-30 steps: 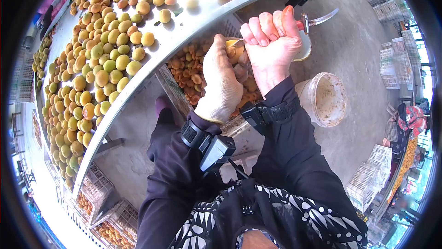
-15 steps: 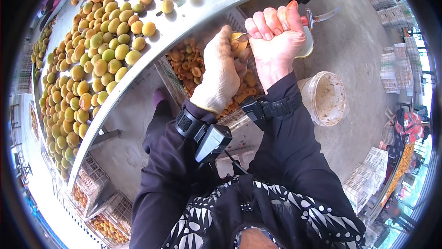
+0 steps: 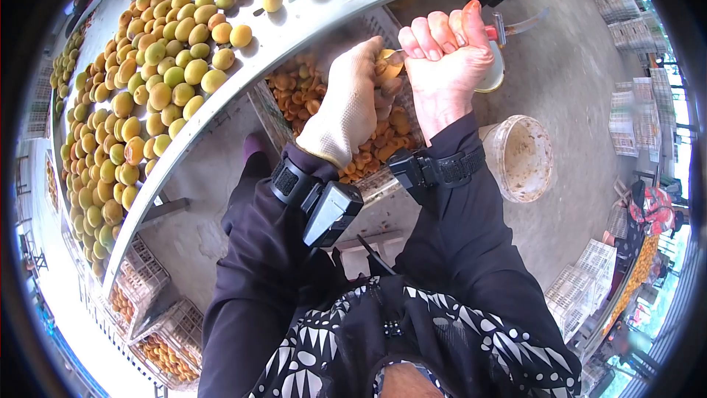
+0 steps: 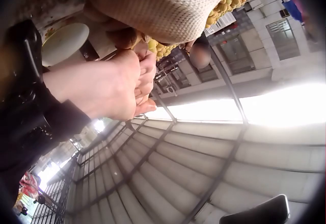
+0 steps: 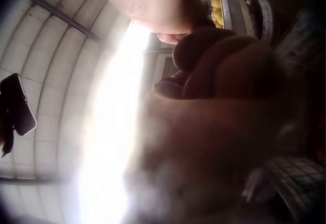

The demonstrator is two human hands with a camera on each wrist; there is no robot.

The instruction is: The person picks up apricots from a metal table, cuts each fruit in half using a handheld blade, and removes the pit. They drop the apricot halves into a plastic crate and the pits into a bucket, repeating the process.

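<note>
My left hand (image 3: 346,107), in a pale knit glove, holds a yellow-orange fruit (image 3: 388,64) with its fingers curled round it. My bare right hand (image 3: 449,63) is closed round a tool with a red part and a curved metal blade (image 3: 524,24) that sticks out past the thumb side. A metal tip on the other side of the fist touches the fruit. Below both hands a crate holds orange fruit pieces (image 3: 297,92). In the left wrist view the right fist (image 4: 119,86) is beside the glove (image 4: 158,10); the right wrist view is dark and blurred.
A pale table (image 3: 294,21) with many yellow-green fruits (image 3: 158,96) curves along the left and top. On the floor at the right stand a stained white bucket (image 3: 521,159) and a white container (image 3: 492,70). Stacked crates (image 3: 582,287) line the right side, others the lower left.
Both hands have shifted slightly right and up in the head view, still together at the fruit. The left wrist has tilted, and more of the crate's pieces show beneath the hands.
</note>
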